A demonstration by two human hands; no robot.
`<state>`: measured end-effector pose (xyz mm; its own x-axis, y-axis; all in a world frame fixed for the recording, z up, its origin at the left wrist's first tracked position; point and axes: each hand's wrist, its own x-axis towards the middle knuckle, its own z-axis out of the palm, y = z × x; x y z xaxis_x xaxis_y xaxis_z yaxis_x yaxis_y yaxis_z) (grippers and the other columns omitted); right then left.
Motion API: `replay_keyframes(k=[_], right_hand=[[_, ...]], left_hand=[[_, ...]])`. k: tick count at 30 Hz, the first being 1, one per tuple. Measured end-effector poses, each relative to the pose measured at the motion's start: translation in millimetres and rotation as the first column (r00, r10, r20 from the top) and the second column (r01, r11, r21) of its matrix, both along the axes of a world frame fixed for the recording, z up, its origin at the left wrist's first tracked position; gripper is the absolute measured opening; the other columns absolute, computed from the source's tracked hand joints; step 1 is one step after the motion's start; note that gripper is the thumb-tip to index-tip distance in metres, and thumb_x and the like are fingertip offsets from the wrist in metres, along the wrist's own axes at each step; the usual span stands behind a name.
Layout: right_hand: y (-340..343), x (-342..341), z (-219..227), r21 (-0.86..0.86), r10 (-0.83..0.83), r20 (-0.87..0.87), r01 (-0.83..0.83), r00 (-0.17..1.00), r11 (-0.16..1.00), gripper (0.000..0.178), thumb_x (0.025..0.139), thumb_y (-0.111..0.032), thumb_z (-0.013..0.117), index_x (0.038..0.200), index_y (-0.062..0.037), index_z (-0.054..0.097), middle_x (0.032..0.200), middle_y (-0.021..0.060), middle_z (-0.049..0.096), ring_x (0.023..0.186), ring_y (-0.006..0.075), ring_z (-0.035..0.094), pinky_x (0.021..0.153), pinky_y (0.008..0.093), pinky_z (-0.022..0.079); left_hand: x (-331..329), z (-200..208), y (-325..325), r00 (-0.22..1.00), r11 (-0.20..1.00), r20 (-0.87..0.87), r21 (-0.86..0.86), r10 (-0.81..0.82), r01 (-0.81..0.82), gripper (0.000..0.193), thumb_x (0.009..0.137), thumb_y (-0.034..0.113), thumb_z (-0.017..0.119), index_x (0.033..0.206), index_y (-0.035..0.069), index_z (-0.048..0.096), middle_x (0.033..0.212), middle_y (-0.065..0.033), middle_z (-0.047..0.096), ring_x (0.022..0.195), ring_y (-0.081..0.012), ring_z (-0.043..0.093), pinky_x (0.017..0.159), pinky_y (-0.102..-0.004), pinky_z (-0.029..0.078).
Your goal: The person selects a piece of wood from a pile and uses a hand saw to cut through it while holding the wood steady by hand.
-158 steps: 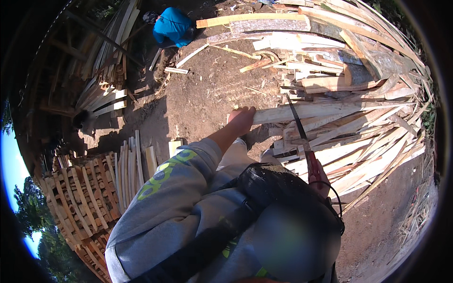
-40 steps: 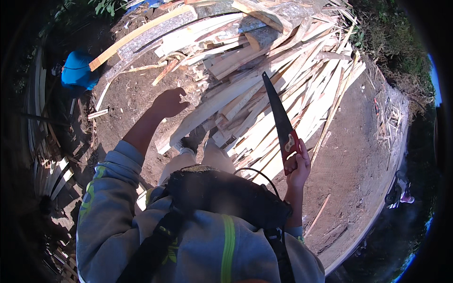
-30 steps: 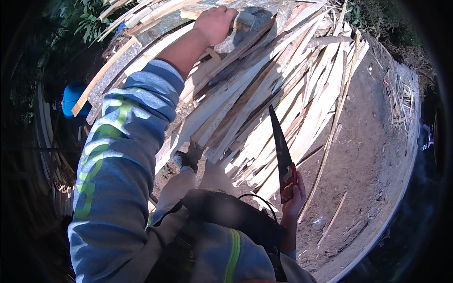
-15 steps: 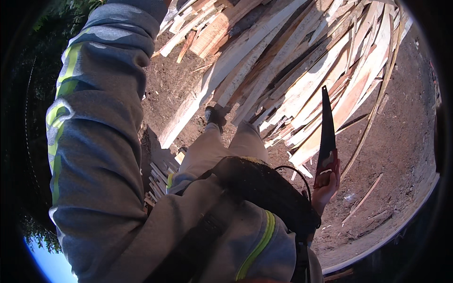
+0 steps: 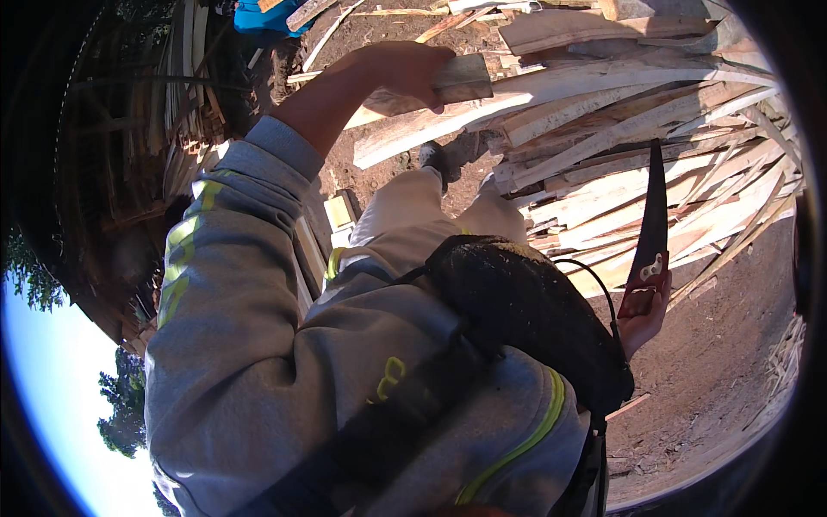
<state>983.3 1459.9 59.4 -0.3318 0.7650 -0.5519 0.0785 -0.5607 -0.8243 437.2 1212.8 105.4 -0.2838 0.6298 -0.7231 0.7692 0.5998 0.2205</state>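
My left hand [image 5: 403,71] reaches out ahead, its fingers wrapped over a short wooden board [image 5: 465,79]. One end of that board sticks out to the right of the fingers, and part of it is hidden under the hand. At my right side, my right hand [image 5: 644,322] grips a handsaw [image 5: 653,211] by its dark red handle. The saw's dark blade points up and away from me, with its tip over the piled planks. A long pale plank [image 5: 422,133] lies just beyond my feet, below the left hand.
A big heap of loose planks [image 5: 594,164] covers the ground ahead and to the right. More timber [image 5: 185,95] is stacked at the left. A blue object [image 5: 263,19] sits at the far left. A black bag [image 5: 525,310] hangs at my waist.
My left hand has come into view from beyond the top edge, holding the short board. The view has turned, and the handsaw remains in my right hand.
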Motion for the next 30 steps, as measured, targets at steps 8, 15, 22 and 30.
replay_keyframes(k=[8, 15, 22, 30], right_hand=[[24, -11, -20, -0.048, 0.214, -0.210, -0.229, 0.954, 0.972, 0.064, 0.106, -0.021, 0.045, 0.161, 0.0090, 0.036, 0.157, 0.0178, 0.053, 0.136, 0.0201, 0.057, 0.109, 0.0331, 0.053], [13, -7, -9, 0.038, 0.148, -0.039, -0.146, 0.988, 0.989, 0.064, 0.106, -0.025, 0.047, 0.158, 0.0106, 0.039, 0.140, 0.0164, 0.053, 0.126, 0.0211, 0.054, 0.103, 0.0335, 0.048], [8, -12, 6, 0.026, 0.012, -0.113, -0.009, 0.994, 1.000, 0.058, 0.110, -0.019, 0.041, 0.163, 0.0052, 0.039, 0.064, -0.0070, 0.031, 0.052, 0.0046, 0.030, 0.049, 0.0227, 0.029], [9, -5, 13, 0.033, 0.110, 0.051, -0.111, 0.993, 0.993, 0.063, 0.102, -0.023, 0.044, 0.156, 0.0092, 0.045, 0.155, 0.0206, 0.054, 0.141, 0.0299, 0.055, 0.117, 0.0403, 0.048]], left_hand=[[-10, -62, -78, 0.953, 0.954, 0.058, -0.039, 0.299, -0.297, 0.121, 0.066, 0.058, 0.096, 0.165, 0.015, 0.042, 0.139, -0.0252, 0.068, 0.129, -0.0378, 0.067, 0.111, -0.0482, 0.052], [2, -92, -88, 0.944, 0.951, 0.118, -0.037, 0.308, -0.306, 0.115, 0.066, 0.050, 0.095, 0.164, 0.016, 0.045, 0.141, -0.0238, 0.068, 0.126, -0.0360, 0.069, 0.109, -0.0451, 0.054], [17, -90, -89, 0.939, 0.950, 0.145, -0.041, 0.312, -0.309, 0.121, 0.064, 0.051, 0.096, 0.165, 0.011, 0.042, 0.148, -0.0257, 0.062, 0.135, -0.0411, 0.062, 0.115, -0.0483, 0.050], [20, -98, -75, 0.940, 0.960, 0.195, -0.041, 0.280, -0.278, 0.123, 0.064, 0.058, 0.096, 0.164, 0.012, 0.042, 0.148, -0.0266, 0.062, 0.137, -0.0414, 0.061, 0.116, -0.0492, 0.049]])
